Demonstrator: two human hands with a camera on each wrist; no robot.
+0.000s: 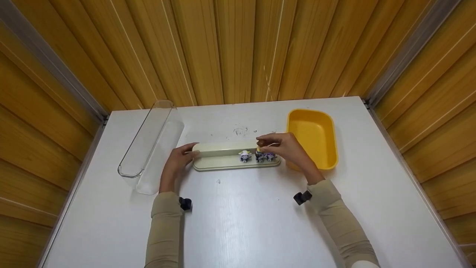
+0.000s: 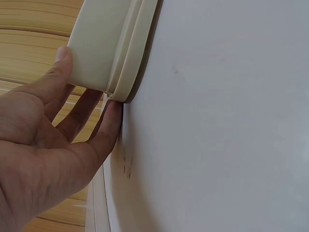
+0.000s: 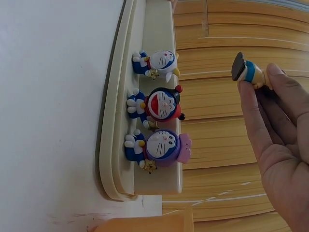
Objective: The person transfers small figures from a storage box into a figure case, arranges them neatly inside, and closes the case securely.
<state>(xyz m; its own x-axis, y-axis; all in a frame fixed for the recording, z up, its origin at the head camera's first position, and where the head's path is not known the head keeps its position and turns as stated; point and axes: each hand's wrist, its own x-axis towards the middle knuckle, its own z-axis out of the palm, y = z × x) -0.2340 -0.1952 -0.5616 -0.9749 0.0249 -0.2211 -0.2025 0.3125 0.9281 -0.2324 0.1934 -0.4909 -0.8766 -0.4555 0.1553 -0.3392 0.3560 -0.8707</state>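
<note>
While the left hand (image 1: 179, 160) grips the stand (image 1: 214, 163) at its left end, thumb against the raised back, the right hand (image 1: 285, 147) pinches a small piece (image 3: 250, 72) between thumb and fingertips, up and apart from the stand. The stand's long axis runs from side to side, from the left hand towards the bin (image 1: 311, 132), and three figures (image 3: 163, 104) sit in a row on its right half, facing the person. The right hand is the nearer to them, over that end, with the piece's flat dark end pointing down. What counts, I judge, is the piece's place along that axis: it seems close to the middle figure, though its exact depth cannot be told. The figureless stretch lies leftward.
</note>
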